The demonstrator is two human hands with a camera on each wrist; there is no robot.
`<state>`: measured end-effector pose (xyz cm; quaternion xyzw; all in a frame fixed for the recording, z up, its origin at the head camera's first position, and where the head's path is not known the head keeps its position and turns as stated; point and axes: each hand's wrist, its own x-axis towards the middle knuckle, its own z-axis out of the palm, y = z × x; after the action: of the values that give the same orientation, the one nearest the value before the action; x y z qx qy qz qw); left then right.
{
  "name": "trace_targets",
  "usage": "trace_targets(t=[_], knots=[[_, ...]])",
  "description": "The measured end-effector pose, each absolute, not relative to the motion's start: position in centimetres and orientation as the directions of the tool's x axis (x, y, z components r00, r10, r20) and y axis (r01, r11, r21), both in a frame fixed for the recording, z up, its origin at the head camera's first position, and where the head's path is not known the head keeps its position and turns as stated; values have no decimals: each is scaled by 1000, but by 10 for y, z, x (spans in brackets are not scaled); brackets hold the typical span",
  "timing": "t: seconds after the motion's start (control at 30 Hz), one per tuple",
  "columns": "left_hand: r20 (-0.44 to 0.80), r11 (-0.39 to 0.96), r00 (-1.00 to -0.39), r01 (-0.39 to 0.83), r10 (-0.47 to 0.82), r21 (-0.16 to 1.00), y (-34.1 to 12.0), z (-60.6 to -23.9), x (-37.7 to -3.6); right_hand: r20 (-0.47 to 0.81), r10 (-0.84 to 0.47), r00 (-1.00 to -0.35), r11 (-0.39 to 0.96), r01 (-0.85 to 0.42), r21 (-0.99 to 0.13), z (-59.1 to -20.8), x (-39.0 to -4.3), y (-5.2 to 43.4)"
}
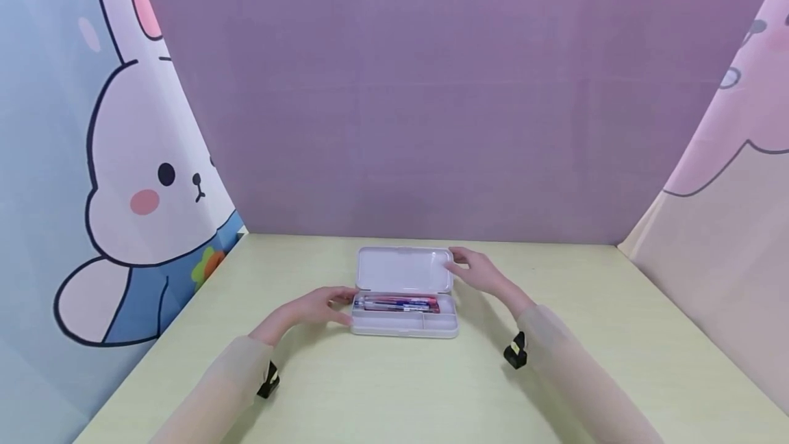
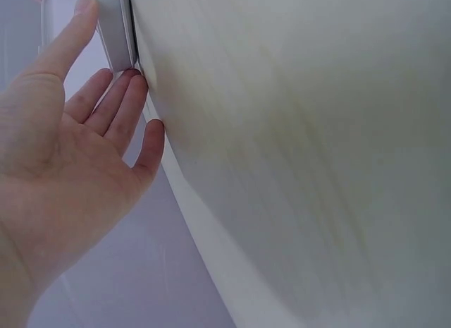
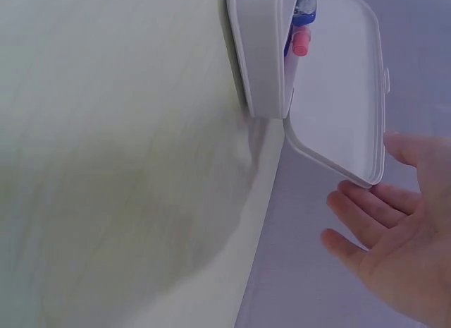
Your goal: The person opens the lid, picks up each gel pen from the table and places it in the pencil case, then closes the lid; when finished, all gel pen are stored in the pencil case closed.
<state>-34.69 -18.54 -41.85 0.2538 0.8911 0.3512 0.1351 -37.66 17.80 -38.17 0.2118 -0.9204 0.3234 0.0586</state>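
On the pale green bench point(image 1: 394, 389) we see our left hand point(image 1: 317, 307), fingers straight and apart, touching the left end of the white plastic pencil case point(image 1: 403, 323), which sits mid-bench holding red and blue pens point(image 1: 401, 304). Farther off, our right hand point(image 1: 477, 271), fingers relaxed and spread, touches its raised lid point(image 1: 401, 269).

Pale table point(image 1: 616, 334), bunny-print curtains point(image 1: 123, 177), seemingly fabric.

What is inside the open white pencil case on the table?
The pencil case holds several pens, red and blue, lying in its long back compartment. The small front right compartment looks empty. How many pens there are cannot be counted, because they overlap.
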Motion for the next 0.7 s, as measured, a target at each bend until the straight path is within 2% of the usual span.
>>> trace_targets(t=[0.43, 0.7], knots=[[-47, 619, -830, 376, 556, 690, -186, -421, -348, 221, -363, -905, 515, -393, -762, -381, -358, 188], [-31, 592, -838, 357, 544, 723, -184, -418, -348, 216, -370, -904, 492, -388, -780, -379, -343, 193]])
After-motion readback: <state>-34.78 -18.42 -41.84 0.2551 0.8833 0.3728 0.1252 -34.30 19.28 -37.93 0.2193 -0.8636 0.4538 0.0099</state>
